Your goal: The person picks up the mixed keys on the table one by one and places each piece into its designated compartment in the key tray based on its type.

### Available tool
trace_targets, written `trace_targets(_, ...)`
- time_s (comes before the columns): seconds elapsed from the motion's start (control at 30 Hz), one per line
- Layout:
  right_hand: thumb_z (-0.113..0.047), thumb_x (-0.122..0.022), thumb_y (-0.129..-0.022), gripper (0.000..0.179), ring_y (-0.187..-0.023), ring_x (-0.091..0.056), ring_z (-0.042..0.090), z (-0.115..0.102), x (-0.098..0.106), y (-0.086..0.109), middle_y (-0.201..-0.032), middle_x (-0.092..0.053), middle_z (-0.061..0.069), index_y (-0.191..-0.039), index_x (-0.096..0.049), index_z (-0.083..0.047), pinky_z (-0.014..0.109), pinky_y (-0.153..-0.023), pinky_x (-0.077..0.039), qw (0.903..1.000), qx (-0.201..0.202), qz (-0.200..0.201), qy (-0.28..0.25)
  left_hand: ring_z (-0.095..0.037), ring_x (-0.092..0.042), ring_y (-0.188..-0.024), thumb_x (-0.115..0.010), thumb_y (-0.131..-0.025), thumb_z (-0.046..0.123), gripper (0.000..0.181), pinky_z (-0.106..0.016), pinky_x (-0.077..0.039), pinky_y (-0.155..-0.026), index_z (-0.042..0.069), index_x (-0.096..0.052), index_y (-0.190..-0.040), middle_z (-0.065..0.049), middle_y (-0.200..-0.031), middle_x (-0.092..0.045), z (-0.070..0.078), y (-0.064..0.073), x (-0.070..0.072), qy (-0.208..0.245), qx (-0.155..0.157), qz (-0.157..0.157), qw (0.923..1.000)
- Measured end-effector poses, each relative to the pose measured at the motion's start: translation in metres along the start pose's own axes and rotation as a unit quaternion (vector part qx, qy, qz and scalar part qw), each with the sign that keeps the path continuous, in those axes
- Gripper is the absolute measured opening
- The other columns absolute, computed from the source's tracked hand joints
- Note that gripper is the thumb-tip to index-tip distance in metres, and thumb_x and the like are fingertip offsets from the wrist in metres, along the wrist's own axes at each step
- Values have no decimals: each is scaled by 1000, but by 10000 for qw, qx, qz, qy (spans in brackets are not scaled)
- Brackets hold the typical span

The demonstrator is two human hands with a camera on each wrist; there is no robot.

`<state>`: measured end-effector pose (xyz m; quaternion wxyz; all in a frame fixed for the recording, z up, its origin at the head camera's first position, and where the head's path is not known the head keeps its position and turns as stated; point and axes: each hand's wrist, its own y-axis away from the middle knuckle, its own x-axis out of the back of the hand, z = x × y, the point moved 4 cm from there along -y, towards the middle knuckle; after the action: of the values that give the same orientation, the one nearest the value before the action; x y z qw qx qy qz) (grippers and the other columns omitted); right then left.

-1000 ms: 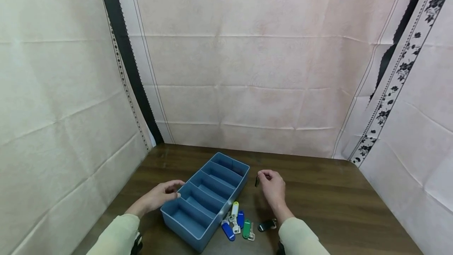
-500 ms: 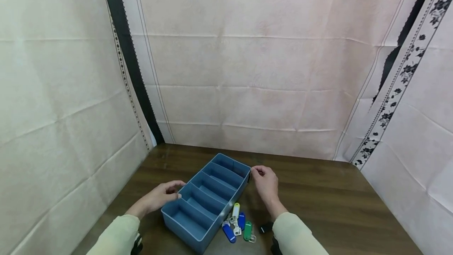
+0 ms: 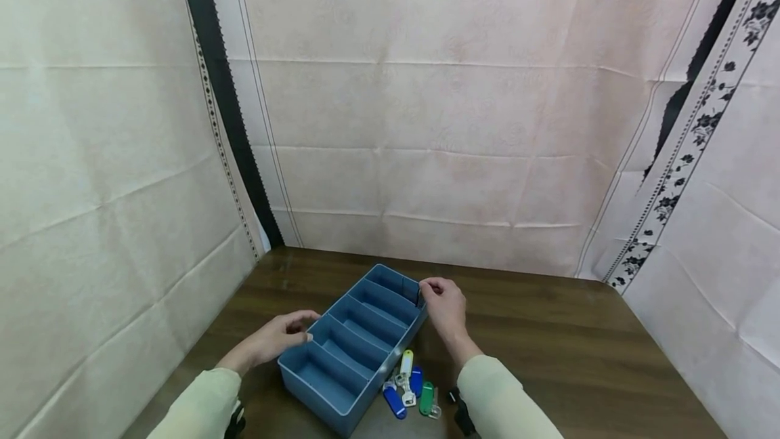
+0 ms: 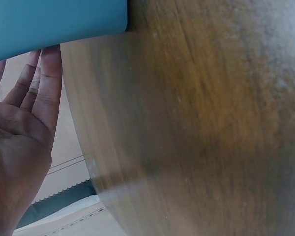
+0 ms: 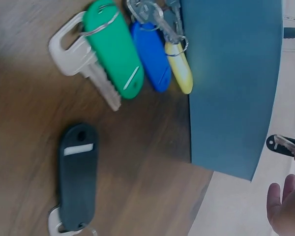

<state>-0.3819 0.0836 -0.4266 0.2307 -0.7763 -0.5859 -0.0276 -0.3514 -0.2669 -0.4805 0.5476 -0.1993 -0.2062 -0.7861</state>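
A blue divided tray stands at a slant on the table. My left hand touches its left side, fingers extended along the outer wall in the left wrist view. My right hand is at the tray's far right corner and pinches a key with a black tag, which hangs over the far compartment. Near the tray's right side lie keys with a green tag, blue tags and a yellow tag. Another key with a black tag lies nearer the right sleeve, partly hidden by it in the head view.
The brown wooden table extends to the right of the tray. Pale cloth hangs behind it and on both sides. The tray's cross dividers form several compartments.
My right hand has moved left with the black-tagged key, from beside the tray to over its far right rim. The left hand stays at the tray's left side.
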Motion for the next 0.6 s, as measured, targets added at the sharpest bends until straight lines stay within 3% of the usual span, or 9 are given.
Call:
trace_targets(0.37,-27,-67,-95,15,-90,-58,22,-12,-24,-5,-98,-64,4,-97,-76,-15,38,-78,-51,9998,-65,-207,4,-24,-55,-99,-65,-97,27,40,-43,-48,-84,20,-57,-135,-5,-109,-60,1,1,2,12,159,54,9999)
trace_targets(0.6,-25,-67,-95,13,-87,-57,20,-13,-41,-5,-94,-64,2,-95,-76,-15,36,-75,-49,9995,-105,-311,-1,-24,-55,-98,-65,-97,27,40,-42,-48,-82,19,-57,-135,-5,-106,-60,2,2,0,-37,104,42,9999)
